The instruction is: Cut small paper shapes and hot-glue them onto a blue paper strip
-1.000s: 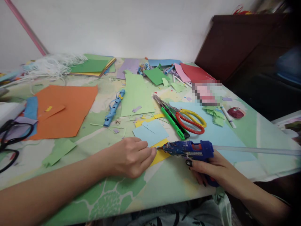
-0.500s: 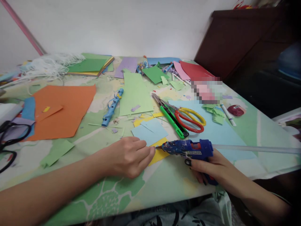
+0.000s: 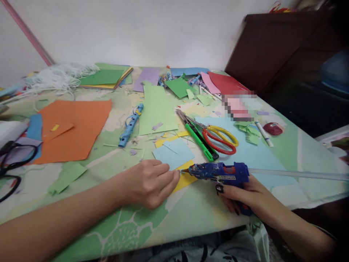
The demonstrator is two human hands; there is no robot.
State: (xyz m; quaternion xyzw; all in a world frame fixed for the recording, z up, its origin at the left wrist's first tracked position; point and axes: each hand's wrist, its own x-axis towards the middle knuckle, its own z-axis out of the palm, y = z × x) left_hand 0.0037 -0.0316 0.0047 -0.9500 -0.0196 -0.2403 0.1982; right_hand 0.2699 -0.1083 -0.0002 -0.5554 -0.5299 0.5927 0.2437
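My right hand [image 3: 245, 194] is wrapped round the handle of a blue glue gun [image 3: 218, 171], its nozzle pointing left. A clear glue stick [image 3: 297, 174] juts from the gun's back. My left hand [image 3: 155, 182] is closed, thumb and forefinger pressed together at the nozzle's tip; whatever they pinch is too small to make out. Under the nozzle lies a yellow paper [image 3: 185, 182], with a light blue square [image 3: 174, 153] just behind it.
Scissors [image 3: 220, 140] and a green cutter [image 3: 200, 140] lie behind the gun. A blue paper roll [image 3: 131, 125], orange paper [image 3: 79, 127], a green strip [image 3: 158, 109] and a marker [image 3: 264, 134] are spread about. Black-handled scissors [image 3: 19, 163] sit at the left edge.
The glue gun has shifted very slightly to the right. Both hands otherwise keep nearly the same pose, and the view has tilted a little.
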